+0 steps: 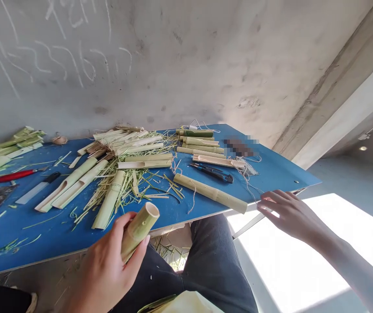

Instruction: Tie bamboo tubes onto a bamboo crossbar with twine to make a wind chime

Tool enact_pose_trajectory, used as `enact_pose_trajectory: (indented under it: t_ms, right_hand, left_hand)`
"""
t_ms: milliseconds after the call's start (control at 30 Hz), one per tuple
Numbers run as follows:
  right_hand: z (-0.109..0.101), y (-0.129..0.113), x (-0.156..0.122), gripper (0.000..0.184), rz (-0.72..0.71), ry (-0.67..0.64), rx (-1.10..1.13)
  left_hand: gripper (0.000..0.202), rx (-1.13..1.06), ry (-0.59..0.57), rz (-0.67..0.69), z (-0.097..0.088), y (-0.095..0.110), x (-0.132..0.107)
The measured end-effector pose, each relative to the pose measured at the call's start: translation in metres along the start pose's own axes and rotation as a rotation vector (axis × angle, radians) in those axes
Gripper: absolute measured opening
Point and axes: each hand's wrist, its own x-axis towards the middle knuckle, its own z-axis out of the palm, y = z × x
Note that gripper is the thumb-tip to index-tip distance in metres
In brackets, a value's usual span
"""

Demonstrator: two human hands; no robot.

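Bamboo tube (137,232) gripped in left hand (103,269); right hand (290,213) spread open.

Grey plaster wall (160,74) with white chalk scrawls (65,56), meeting a concrete beam (332,82) at upper right. A blue worktop (179,213) on a pale metal leg (245,226) stands before the wall. Bright sunlight (303,256) falls across the floor at lower right.

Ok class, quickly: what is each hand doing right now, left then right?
Left hand: closed around a short bamboo tube.
Right hand: open, holding nothing.
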Motion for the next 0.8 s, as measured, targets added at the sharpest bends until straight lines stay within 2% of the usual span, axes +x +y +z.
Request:
enact_pose_trajectory:
  t_ms: [133,167,233,300,367,467,567,667,767,800]
  right_hand:
    - [-0.02,0.007,0.016,0.044,0.24,0.08,0.268]
    - [-0.024,0.008,0.018,0.044,0.262,0.076,0.292]
    - [-0.026,0.005,0.02,0.045,0.206,0.024,0.277]
    - [-0.023,-0.002,0.018,0.047,0.101,-0.046,0.272]
    - [-0.02,-0.009,0.015,0.055,0.072,-0.061,0.345]
    - [-0.026,-0.009,0.017,0.064,0.221,0.05,0.554]
    - [-0.054,-0.007,0.035,0.062,0.314,0.206,0.82]
    - [-0.1,-0.013,0.066,0.047,0.276,0.327,1.024]
    - [-0.148,-0.028,0.097,0.028,0.243,0.471,1.004]
    - [-0.162,-0.033,0.107,0.032,0.23,0.537,0.953]
  left_hand:
    - [0.035,-0.231,-0.144,0.012,0.015,0.026,0.01]
    - [0.036,-0.266,-0.166,0.004,0.017,0.029,0.01]
    - [0.036,-0.289,-0.168,-0.007,0.019,0.029,0.011]
    - [0.037,-0.236,-0.12,0.012,0.017,0.025,0.013]
    - [0.038,-0.11,-0.075,0.07,0.013,0.019,0.021]
    - [0.04,0.168,-0.098,0.147,0.01,0.016,0.043]
    - [0.045,0.402,-0.195,0.1,0.022,0.025,0.071]
    - [0.046,0.477,-0.284,0.035,0.047,0.035,0.093]
    - [0.048,0.459,-0.252,0.023,0.068,0.037,0.101]
    - [0.05,0.443,-0.211,0.032,0.073,0.036,0.101]
